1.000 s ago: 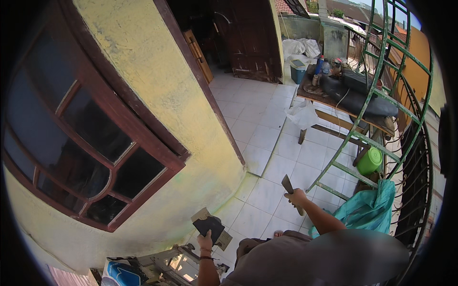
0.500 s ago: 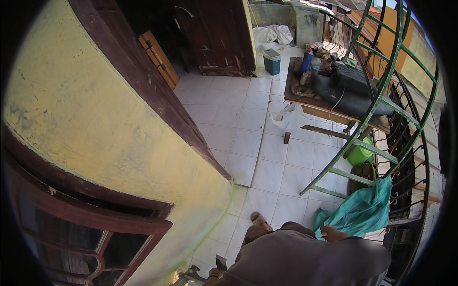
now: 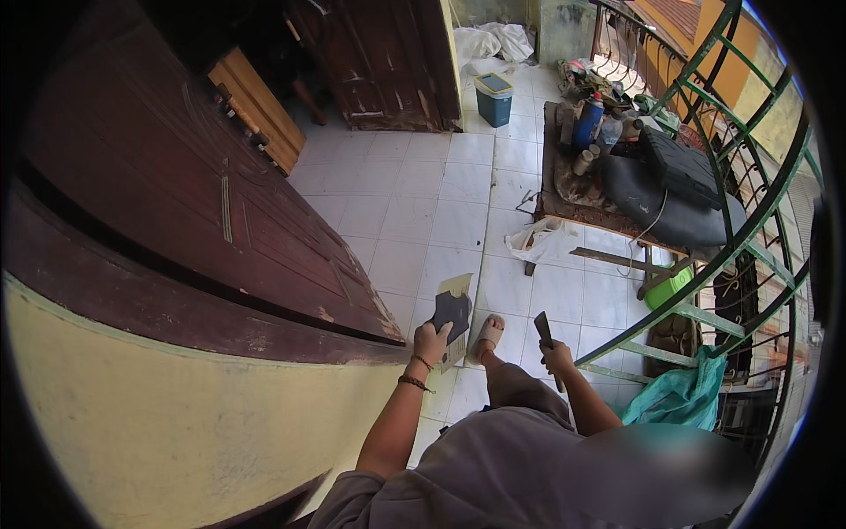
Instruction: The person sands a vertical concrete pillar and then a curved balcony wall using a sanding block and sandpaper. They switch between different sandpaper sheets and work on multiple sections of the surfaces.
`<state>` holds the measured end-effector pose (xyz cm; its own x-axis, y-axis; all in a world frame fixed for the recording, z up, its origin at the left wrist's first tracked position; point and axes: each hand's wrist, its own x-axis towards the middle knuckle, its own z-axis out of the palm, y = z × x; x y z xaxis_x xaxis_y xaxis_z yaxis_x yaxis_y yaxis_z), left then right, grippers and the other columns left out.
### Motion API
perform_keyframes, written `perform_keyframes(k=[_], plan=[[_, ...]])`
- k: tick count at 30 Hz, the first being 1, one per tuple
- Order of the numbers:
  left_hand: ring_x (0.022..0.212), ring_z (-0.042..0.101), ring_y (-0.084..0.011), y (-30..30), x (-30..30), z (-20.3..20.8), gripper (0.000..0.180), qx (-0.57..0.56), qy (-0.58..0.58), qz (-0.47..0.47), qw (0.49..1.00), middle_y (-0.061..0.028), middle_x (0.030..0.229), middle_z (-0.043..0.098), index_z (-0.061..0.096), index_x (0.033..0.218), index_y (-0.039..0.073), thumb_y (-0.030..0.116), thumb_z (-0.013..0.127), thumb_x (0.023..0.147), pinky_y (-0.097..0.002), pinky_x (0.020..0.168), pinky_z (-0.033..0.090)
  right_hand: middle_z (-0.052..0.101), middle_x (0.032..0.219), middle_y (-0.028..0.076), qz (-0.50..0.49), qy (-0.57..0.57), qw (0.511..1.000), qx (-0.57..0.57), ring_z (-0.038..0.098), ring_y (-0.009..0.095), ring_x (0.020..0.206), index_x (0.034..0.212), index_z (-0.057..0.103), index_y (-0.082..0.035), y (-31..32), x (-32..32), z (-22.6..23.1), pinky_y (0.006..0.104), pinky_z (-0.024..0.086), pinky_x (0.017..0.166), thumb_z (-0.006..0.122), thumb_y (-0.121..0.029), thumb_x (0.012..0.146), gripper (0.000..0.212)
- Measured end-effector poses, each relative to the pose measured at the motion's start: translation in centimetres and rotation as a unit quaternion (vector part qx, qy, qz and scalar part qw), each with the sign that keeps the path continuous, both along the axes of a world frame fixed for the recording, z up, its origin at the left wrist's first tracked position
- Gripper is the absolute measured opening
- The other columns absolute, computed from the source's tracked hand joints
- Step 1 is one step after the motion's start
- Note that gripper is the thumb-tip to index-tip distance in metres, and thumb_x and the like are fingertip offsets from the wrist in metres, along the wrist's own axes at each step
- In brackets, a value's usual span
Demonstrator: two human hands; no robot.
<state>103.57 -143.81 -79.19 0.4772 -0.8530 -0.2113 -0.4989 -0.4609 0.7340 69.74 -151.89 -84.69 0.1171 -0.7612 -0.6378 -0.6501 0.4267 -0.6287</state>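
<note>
- Head view: your left hand is clamped on a dark flat piece with pale stiff edges, over the tiled floor near the brown door.
- Your right hand is closed round a flat-bladed scraper, blade up, left of the green metal frame.
- Step, my read: carrying both tools; neither looks in use. Moving on calls for firm grips and clearance from door and frame.
- Hard to tell: left fingertips hidden behind the piece; scraper handle mostly covered; one foot out of sight; doorway interior dark; lower right blurred.
</note>
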Motion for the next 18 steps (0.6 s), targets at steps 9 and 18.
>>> perform_keyframes(k=[9,18], plan=[[0.077,0.068,-0.0238,-9.7,8.2,2.2,0.043,-0.093,0.131,0.235,0.959,-0.0163,0.084,0.073,0.07,0.084,-0.009,0.033,0.076,0.086,-0.0385,0.072,0.052,0.067,0.106,0.032,0.267,-0.005,0.956,-0.12,0.063,0.047,0.106,0.13,0.058,-0.001,-19.4,15.1,6.7,0.0528,0.049,0.09,0.044,-0.057,0.1,0.065],[0.084,0.06,-0.0112,-29.1,15.7,7.8,0.037,-0.182,0.359,0.248,0.881,-0.0046,0.093,0.069,0.071,0.09,-0.006,0.031,0.071,0.095,-0.0265,0.079,0.049,0.064,0.071,0.014,0.128,-0.265,0.913,-0.283,0.06,0.021,0.058,0.148,0.04,-0.001,-36.2,29.6,23.4,0.0335,0.049,0.06,0.057,-0.025,0.102,0.055]])
